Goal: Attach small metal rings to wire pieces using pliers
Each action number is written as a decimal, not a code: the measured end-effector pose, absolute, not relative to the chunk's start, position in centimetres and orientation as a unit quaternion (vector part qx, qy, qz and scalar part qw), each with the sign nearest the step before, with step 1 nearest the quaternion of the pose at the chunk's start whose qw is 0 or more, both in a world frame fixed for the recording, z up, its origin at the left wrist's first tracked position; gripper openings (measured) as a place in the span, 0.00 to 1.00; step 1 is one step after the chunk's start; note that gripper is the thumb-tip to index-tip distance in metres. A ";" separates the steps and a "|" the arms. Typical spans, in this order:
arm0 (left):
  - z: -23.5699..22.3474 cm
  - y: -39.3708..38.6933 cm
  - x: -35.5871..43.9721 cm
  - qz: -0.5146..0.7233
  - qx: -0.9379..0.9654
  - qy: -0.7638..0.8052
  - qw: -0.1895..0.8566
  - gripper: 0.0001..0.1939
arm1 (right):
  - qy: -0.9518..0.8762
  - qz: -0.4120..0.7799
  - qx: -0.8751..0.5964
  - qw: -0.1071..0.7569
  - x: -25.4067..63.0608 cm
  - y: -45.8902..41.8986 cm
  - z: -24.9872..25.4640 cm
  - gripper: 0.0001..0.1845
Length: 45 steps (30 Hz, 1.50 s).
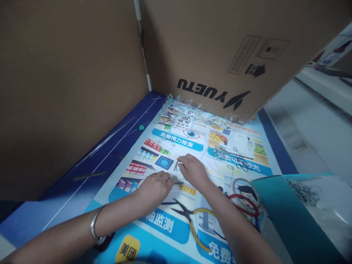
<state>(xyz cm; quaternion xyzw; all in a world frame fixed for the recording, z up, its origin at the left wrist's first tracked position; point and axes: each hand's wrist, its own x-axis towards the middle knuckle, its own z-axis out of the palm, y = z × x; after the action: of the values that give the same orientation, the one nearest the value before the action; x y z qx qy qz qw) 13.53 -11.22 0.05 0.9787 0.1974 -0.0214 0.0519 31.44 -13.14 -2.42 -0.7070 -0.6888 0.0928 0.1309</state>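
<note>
My left hand (155, 190) is closed, its fingers curled down over the printed sheet (176, 223); what they hold, if anything, is hidden. A silver bangle (93, 224) circles that wrist. My right hand (194, 171) pinches a thin dark strip (176, 165), perhaps wire, between thumb and fingertips, just beyond the left hand. Close by my hands lie pliers (187, 213) with yellow handles, their jaws apart. Beside my right forearm rest a pale ring-shaped coil (245, 179) and a red ring (251, 208).
Cardboard walls (209, 44) stand at the left and back. Small clear pieces (189, 104) line the back, and dark loops (242, 163) lie mid-right. A teal-edged container (286, 205) at right holds a heap of metal rings (305, 192). A green dot (141, 127) sits at left.
</note>
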 end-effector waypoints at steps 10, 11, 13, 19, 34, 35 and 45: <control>0.0 -10.8 13.9 -0.036 0.981 0.186 0.039 0.08 | -0.685 0.132 -0.689 0.197 32.0 -12.9 -2.4 0.11; 0.1 -10.8 13.9 -0.040 0.981 0.185 0.038 0.07 | -0.684 0.139 -0.687 0.203 32.1 -12.9 -2.4 0.11; 0.3 -10.8 14.0 -0.049 0.982 0.182 0.031 0.07 | -0.676 0.155 -0.686 0.220 32.3 -12.8 -2.5 0.10; 0.4 -10.8 14.0 -0.066 0.981 0.181 0.004 0.08 | -0.651 0.188 -0.683 0.274 32.7 -12.6 -2.8 0.09; 0.1 -11.2 13.7 -0.090 0.982 0.166 0.023 0.08 | -0.641 0.193 -0.705 0.235 32.8 -12.9 -2.2 0.10; 0.1 -11.4 13.6 -0.093 0.982 0.164 0.020 0.09 | -0.644 0.190 -0.707 0.224 32.6 -13.0 -2.1 0.10; 0.2 -11.2 12.9 -0.088 0.977 0.186 0.057 0.10 | -0.628 0.187 -0.724 0.215 31.7 -13.4 -1.3 0.10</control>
<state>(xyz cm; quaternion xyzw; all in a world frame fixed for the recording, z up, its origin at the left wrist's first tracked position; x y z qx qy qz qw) 12.91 -11.16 0.23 0.9769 0.1864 -0.0875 0.0572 31.73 -13.36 -1.34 -0.7239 -0.6283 0.1872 0.2149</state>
